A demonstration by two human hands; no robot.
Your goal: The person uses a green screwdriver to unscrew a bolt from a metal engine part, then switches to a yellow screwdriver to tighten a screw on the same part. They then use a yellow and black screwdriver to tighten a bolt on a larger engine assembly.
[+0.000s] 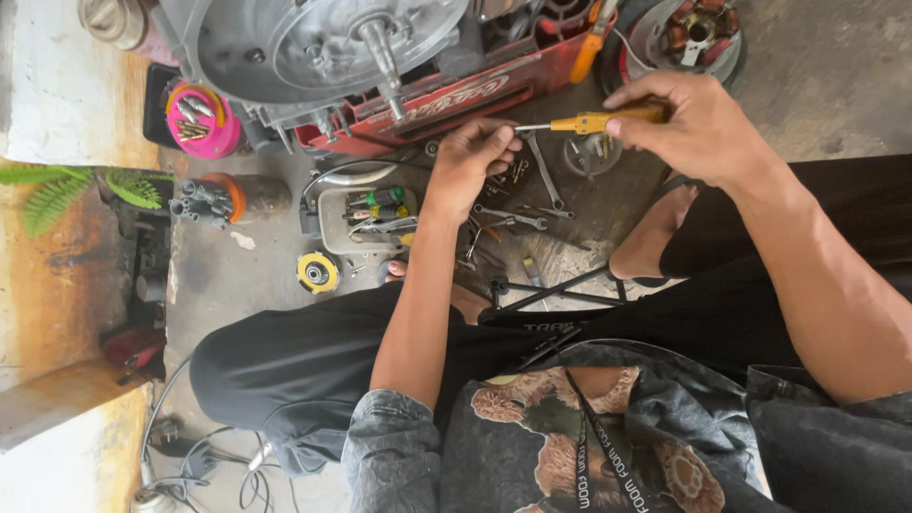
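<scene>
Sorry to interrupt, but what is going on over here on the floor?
A person sits on the floor before a grey engine casing. Their right hand grips a yellow-handled screwdriver, and the left hand pinches its metal tip. Wrenches and small parts lie scattered below, with a pink tub of bits beside the casing.

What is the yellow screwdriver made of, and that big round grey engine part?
The screwdriver handle looks like glossy orange-yellow plastic; its thin shaft looks like bare grey metal. The right hand grips the handle, the left hand is at the tip. The engine casing looks like dull, matte cast metal, probably aluminium.
</scene>
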